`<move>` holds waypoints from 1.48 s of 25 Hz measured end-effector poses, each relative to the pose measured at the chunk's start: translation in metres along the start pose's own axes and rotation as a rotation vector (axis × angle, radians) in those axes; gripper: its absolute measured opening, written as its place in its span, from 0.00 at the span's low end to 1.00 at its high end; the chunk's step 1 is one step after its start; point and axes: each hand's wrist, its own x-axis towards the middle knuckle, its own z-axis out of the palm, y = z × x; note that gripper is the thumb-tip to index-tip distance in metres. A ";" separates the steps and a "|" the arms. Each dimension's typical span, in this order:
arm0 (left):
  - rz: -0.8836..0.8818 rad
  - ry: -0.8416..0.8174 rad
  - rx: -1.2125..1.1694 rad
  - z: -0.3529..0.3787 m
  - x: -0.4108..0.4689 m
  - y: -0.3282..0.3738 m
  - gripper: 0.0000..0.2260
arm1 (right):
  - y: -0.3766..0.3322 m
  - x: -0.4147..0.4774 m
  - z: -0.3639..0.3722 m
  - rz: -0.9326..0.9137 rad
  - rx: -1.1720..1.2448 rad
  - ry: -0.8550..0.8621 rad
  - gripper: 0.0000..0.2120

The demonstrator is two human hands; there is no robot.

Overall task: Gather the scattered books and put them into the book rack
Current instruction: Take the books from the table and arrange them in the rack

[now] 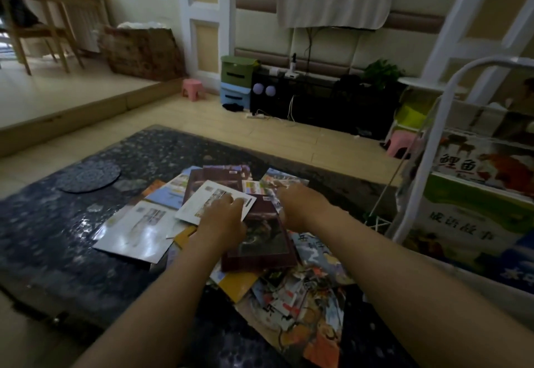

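Early going here: the books (144, 223) were found strewn in a loose, overlapping heap on the dark worktop (57, 237), none squared into a stack or lifted. A few covers were already seen standing in the white book rack (422, 165) at the right. The left hand (222, 220) was laid with fingers spread flat on a white book (208, 197), and the right hand (300, 205) was set at the far corner of a maroon book (260, 240), its grip not to be made out.
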 end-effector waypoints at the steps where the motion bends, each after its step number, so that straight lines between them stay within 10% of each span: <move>1: -0.033 -0.016 0.013 0.016 -0.002 -0.007 0.27 | -0.006 0.007 0.013 0.002 0.000 -0.037 0.20; 7: -0.097 -0.046 0.040 0.060 0.015 -0.044 0.35 | -0.039 0.047 0.072 -0.023 0.055 -0.224 0.22; 21: -0.047 -0.010 0.110 0.052 0.027 -0.039 0.12 | -0.043 0.062 0.079 -0.021 0.112 -0.271 0.19; 28: -0.093 0.288 -0.397 -0.017 0.043 -0.038 0.09 | -0.028 0.054 0.054 0.047 0.329 -0.361 0.18; 37: -0.131 0.319 -1.344 -0.085 0.021 0.068 0.09 | 0.041 -0.017 -0.045 0.236 1.037 0.101 0.14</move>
